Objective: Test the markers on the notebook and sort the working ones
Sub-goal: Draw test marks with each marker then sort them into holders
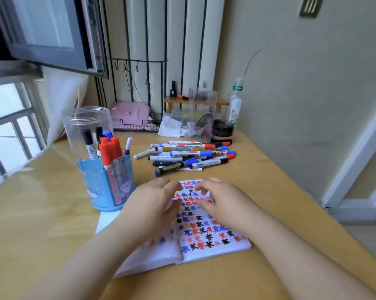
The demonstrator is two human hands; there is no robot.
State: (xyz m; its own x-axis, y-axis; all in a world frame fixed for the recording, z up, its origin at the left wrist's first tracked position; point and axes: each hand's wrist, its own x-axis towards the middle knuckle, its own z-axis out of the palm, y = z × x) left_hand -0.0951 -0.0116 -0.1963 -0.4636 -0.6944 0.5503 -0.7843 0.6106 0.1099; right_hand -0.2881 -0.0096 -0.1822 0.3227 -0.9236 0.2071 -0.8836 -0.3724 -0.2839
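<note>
Both hands, left hand [154, 200] and right hand [220, 199], hover empty, fingers loosely curled, over the notebook [206, 230], likely about to turn its page.

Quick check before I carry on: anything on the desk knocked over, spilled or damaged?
Nothing stands out. The marker pile lies loose but stays on the desk, the blue holder stands upright with markers in it, and the notebook lies open and flat under both hands, left and right. No spill or damage shows.
</note>
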